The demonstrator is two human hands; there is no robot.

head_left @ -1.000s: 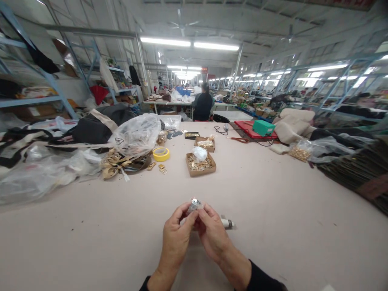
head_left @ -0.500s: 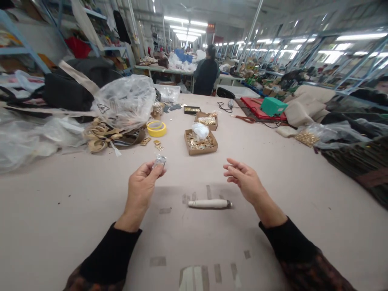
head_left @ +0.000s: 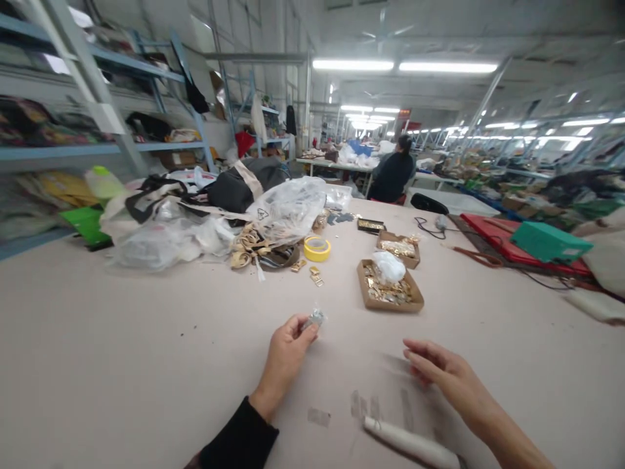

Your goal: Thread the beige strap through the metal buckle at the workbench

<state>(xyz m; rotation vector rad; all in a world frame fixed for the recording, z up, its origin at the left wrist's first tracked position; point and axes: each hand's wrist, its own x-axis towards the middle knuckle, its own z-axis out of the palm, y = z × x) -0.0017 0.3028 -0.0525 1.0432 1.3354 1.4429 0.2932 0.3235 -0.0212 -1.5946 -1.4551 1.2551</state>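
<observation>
My left hand (head_left: pixel 288 355) pinches a small clear plastic packet (head_left: pixel 316 318) between thumb and fingers above the table; something silvery shows inside it. To the right, my right hand (head_left: pixel 442 368) hovers with its fingers apart and nothing in them. Below it lies a pale wrapped rod (head_left: pixel 413 441) with a dark end, partly cut off by the lower edge. Beyond the hands stands a cardboard box (head_left: pixel 394 306) of gold metal pieces with a white plastic bag (head_left: pixel 388 267) on top. A few gold buckles (head_left: pixel 316 277) lie left of that box.
A yellow tape roll (head_left: pixel 317 249) sits beside a heap of straps (head_left: pixel 249 244) and a clear plastic bag (head_left: pixel 293 205). A second box (head_left: pixel 413 255) is behind the first. At right are a teal box (head_left: pixel 551 242) and a red board (head_left: pixel 483 234). A person (head_left: pixel 393 172) sits farther back.
My view has swung left and up, so the table things appear farther right and lower. The packet stays in my left hand; my right hand remains apart from it.
</observation>
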